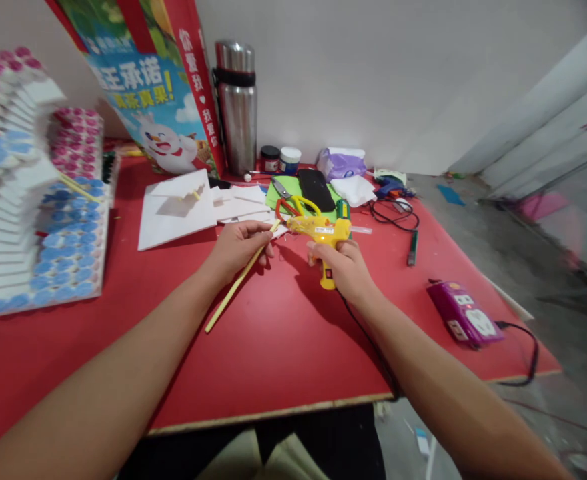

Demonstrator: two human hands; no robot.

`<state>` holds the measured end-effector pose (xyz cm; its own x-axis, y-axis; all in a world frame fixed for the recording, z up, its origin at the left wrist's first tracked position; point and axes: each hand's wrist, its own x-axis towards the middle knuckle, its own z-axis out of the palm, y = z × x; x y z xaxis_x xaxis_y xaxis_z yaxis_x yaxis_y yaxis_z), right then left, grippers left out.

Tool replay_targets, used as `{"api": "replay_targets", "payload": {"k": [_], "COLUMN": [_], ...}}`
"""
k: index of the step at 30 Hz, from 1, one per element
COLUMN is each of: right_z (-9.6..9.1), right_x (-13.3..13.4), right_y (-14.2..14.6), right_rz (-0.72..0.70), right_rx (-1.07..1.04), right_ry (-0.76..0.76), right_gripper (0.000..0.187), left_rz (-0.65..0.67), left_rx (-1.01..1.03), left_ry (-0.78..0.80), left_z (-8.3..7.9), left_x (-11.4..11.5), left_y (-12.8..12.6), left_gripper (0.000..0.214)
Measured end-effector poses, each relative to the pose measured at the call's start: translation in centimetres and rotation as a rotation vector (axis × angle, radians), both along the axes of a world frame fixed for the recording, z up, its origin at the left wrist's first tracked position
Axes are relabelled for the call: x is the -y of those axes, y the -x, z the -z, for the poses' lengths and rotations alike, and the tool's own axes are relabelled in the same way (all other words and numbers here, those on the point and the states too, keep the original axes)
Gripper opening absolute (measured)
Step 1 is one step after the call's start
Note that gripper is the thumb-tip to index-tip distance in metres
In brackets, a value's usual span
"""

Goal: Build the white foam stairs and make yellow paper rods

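Pinched in my left hand (241, 245) is a thin, pale yellow wooden stick (231, 293), slanting down toward me, its upper end close to the nozzle of a yellow hot glue gun (326, 233). My right hand (346, 263) wraps round the gun's handle. A clear glue stick (361, 230) pokes out of the gun's back, and a black cord runs from its grip over the table edge. Behind the nozzle lie scissors (301, 203) with orange and yellow handles. White foam board pieces (178, 213) sit beyond my left hand.
On the red table (273, 360) stand a steel flask (238, 107), small jars (289, 160), a tissue pack (341, 163) and a black phone (316, 189). A purple power box (463, 312) is at right. A blue-and-pink decorated model (73, 260) fills the left.
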<state>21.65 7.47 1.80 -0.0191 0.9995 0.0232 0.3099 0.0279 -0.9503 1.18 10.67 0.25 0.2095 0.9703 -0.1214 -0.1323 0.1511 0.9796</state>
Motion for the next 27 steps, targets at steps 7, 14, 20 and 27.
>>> {"api": "replay_targets", "payload": {"k": [7, 14, 20, 27], "right_z": [-0.1, 0.1, -1.4, -1.5], "right_x": [0.1, -0.3, -0.2, -0.4], "right_y": [-0.1, -0.2, -2.4, -10.4], "right_rz": [-0.016, 0.022, 0.129, 0.370], "right_rx": [0.018, -0.002, 0.088, 0.405], "right_ry": [-0.002, 0.001, -0.046, -0.095], "right_gripper": [0.037, 0.036, 0.033, 0.034], "left_rz": [0.017, 0.024, 0.027, 0.040], "left_rx": [-0.003, -0.005, 0.006, 0.078], "left_ry": [-0.007, -0.016, -0.006, -0.005], "left_z": [0.1, 0.2, 0.2, 0.1], "left_x": [0.1, 0.1, 0.1, 0.1], "left_y": [0.1, 0.0, 0.0, -0.1], "left_gripper": [0.025, 0.024, 0.021, 0.017]}}
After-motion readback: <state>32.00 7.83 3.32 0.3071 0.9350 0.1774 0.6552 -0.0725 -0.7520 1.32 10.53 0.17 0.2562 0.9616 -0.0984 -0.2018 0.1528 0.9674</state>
